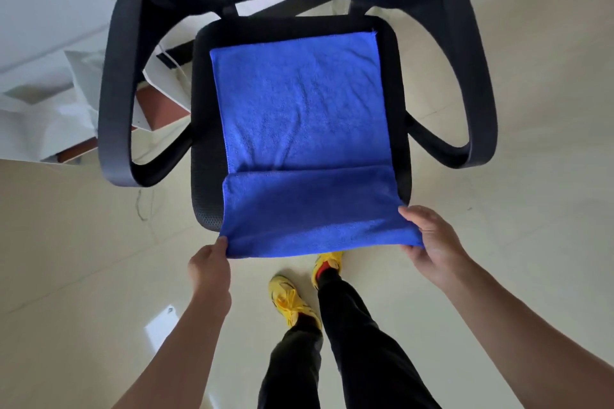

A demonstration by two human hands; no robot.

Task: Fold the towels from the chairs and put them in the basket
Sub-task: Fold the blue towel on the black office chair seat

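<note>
Blue towel (299, 116), black chair (116, 76), yellow shoes (289, 299)

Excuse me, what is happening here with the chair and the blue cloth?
A person stands in front of a black office chair, and a blue towel lies spread over its seat. The left hand pinches the towel's near left corner and the right hand grips the near right corner, so the near edge is lifted off the front of the seat. The rest lies flat. The fold is not yet made, and no basket is in view.
</note>
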